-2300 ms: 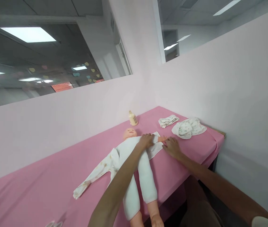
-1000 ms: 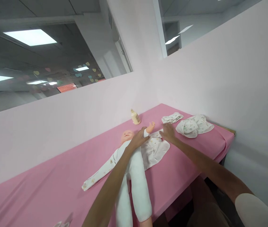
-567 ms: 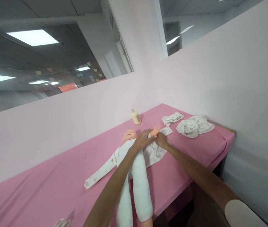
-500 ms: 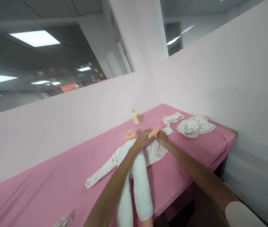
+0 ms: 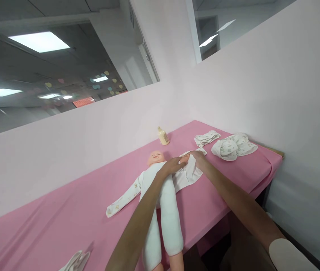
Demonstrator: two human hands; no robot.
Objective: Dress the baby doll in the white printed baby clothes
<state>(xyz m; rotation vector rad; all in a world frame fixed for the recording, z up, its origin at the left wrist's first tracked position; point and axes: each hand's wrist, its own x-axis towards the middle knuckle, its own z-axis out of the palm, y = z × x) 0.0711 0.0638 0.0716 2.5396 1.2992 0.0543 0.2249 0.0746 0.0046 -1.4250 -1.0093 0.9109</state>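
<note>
A baby doll (image 5: pixel 171 222) with a white cloth body lies on its back, its head toward the wall. A white printed baby shirt (image 5: pixel 189 176) is spread partly beneath it, and one long sleeve (image 5: pixel 124 200) covers the doll's arm on the left. My left hand (image 5: pixel 173 165) is closed around the doll's other arm, near its small bare hand (image 5: pixel 185 158). Just beyond that bare hand, my right hand (image 5: pixel 198 157) is bent over the shirt's other sleeve, fingers closed on the cloth. Its fingertips are partly hidden.
A pale yellow pump bottle (image 5: pixel 163 136) stands near the back wall. Folded white cloth (image 5: pixel 207 138) and a crumpled printed garment (image 5: pixel 233 146) lie at the right. More pale cloth (image 5: pixel 76 262) shows at the lower left. Pink cloth (image 5: pixel 64 218) covers the table.
The doll's bare hand has lowered onto the shirt. My right hand has shifted up and over the sleeve, while my left hand stays on the doll's arm.
</note>
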